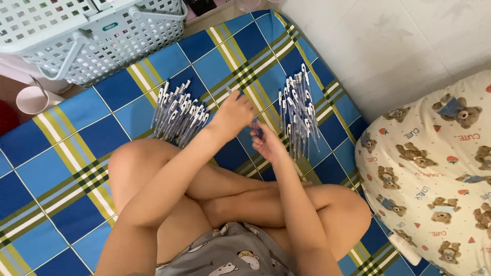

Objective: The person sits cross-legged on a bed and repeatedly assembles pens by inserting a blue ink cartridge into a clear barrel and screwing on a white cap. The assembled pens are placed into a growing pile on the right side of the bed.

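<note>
Pens: two piles on the blue-yellow plaid mat point(61, 168), centre-top of frame. Left pile point(179, 113) is fanned, caps pointing up-frame, just left of the left hand point(234, 115). Right pile point(299, 110) is stacked lengthwise, just right of the right hand point(267, 143).

Left hand: fingers closed around a small dark item at its upper edge, probably a pen or cap; too blurred to say which. Right hand: pinching a short blue pen piece point(257, 130) between fingers, held up off the mat. Hands sit near each other, between the piles, above crossed legs.

Layout judgement: piles flank the hands so each is within short reach, one per side; this keeps the two batches apart. Parallel stacking keeps pens from rolling.

Around: white lattice basket point(97, 36) at upper left, pink cup point(33, 99) at left edge off the mat, bear-print pillow point(434, 168) at right, pale wall point(399, 46) at upper right.
</note>
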